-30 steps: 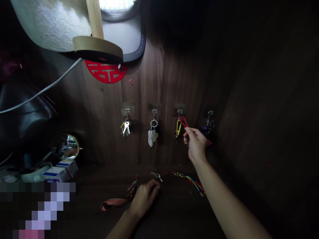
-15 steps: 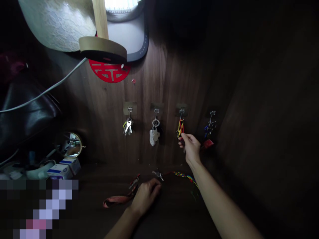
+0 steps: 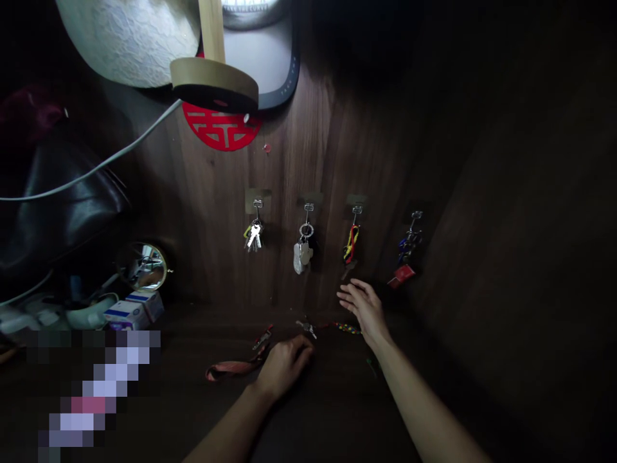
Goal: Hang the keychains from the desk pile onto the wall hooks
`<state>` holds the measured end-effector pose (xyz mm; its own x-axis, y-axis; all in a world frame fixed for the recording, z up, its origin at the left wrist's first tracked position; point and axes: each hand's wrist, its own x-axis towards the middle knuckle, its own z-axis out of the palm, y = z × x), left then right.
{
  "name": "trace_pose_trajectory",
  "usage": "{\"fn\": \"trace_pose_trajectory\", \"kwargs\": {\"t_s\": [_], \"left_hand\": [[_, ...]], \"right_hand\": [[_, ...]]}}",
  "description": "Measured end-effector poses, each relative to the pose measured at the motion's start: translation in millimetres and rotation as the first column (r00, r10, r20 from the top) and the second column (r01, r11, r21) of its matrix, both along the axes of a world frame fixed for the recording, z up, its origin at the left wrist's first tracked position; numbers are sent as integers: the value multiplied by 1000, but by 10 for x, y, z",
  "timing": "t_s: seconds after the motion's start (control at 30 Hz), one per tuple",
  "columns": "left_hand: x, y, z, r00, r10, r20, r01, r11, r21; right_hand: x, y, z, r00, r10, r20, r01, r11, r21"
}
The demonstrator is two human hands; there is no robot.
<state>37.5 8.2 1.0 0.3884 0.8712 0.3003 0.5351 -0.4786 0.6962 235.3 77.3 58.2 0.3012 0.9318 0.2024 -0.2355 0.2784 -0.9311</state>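
Observation:
My right hand (image 3: 367, 310) is empty, fingers apart, just below a key on a red and yellow cord (image 3: 352, 244) that hangs from the third wall hook. My left hand (image 3: 285, 361) rests on the dark surface with its fingers curled; whatever they may hold is hidden. Beside it lies a reddish lanyard (image 3: 231, 368) with a metal clip (image 3: 263, 337). Loose keys (image 3: 307, 328) lie beyond the left hand, joined to a colourful braided cord (image 3: 347, 328) partly covered by my right hand.
Key bunches hang from the other hooks: silver keys (image 3: 254, 236), a ring with pale fobs (image 3: 303, 254), and keys with a red tag (image 3: 402, 276). At left stand a round mirror (image 3: 144, 267) and small boxes (image 3: 132, 312). Caps (image 3: 263, 64) and a wooden-looking stand (image 3: 214, 83) are above.
My right hand has let go of the key on the red and yellow cord and moved down, its fingers spreading. The cord now hangs freely. My left hand stays resting; the view has shifted slightly.

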Motion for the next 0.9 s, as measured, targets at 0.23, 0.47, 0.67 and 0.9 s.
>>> {"fn": "trace_pose_trajectory", "kwargs": {"t_s": [0.23,0.47,0.67,0.9], "left_hand": [[-16,-52,41,997,-14,-79,17,999,39],[25,-128,140,973,-62,-224,81,994,75],[-21,-167,291,951,-50,-304,85,991,100],[-497,-84,410,933,189,-306,-179,982,61]], "right_hand": [[7,-264,-268,992,45,114,-34,995,-97],[-135,-471,-609,901,108,420,-47,987,-153],[-199,-508,-732,829,139,541,-114,990,-81],[-181,-501,-795,806,139,576,-118,990,-75]]}}
